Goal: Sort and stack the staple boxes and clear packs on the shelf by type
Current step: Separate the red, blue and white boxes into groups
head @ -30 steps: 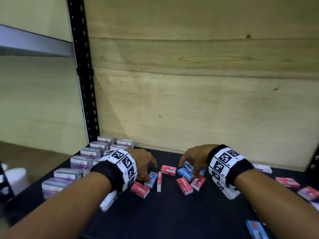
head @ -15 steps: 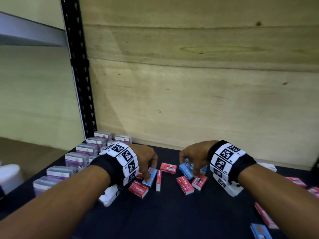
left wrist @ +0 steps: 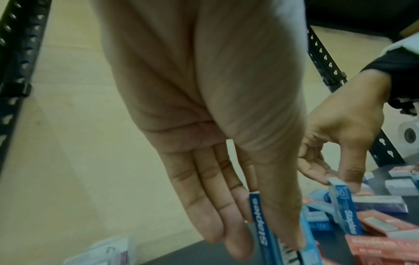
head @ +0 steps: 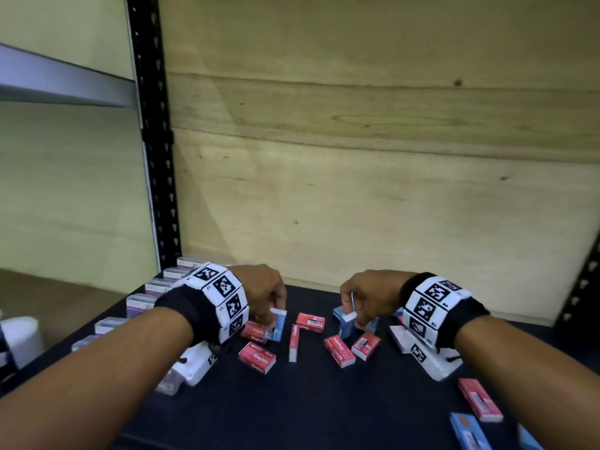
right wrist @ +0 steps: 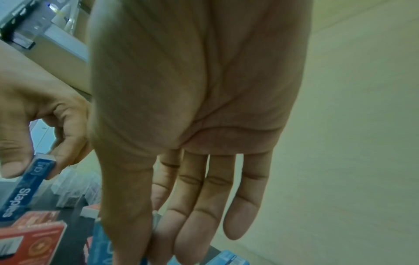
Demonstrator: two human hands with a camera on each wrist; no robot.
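Red and blue staple boxes lie scattered mid-shelf. My left hand [head: 272, 315] pinches a blue staple box [head: 278, 326] between thumb and fingers, tipped up on its edge; the left wrist view shows the same blue box [left wrist: 260, 224] in that grip. My right hand [head: 355, 315] pinches another blue box [head: 344, 326], also held on end, which the right wrist view shows as a blue box [right wrist: 99, 238] beside the thumb. Red boxes [head: 257, 357] [head: 339, 350] lie flat between and in front of the hands. Clear packs [head: 143, 302] stand in a row at the left.
A plywood back wall [head: 357, 190] closes the dark shelf [head: 324, 401]. A black perforated post [head: 156, 157] stands at the back left. A red box [head: 480, 404] and a blue box [head: 469, 433] lie at the front right. A white roll [head: 22, 336] sits off the shelf, left.
Both hands have closed on blue boxes and tipped them up off the shelf. The red boxes have stayed where they were.
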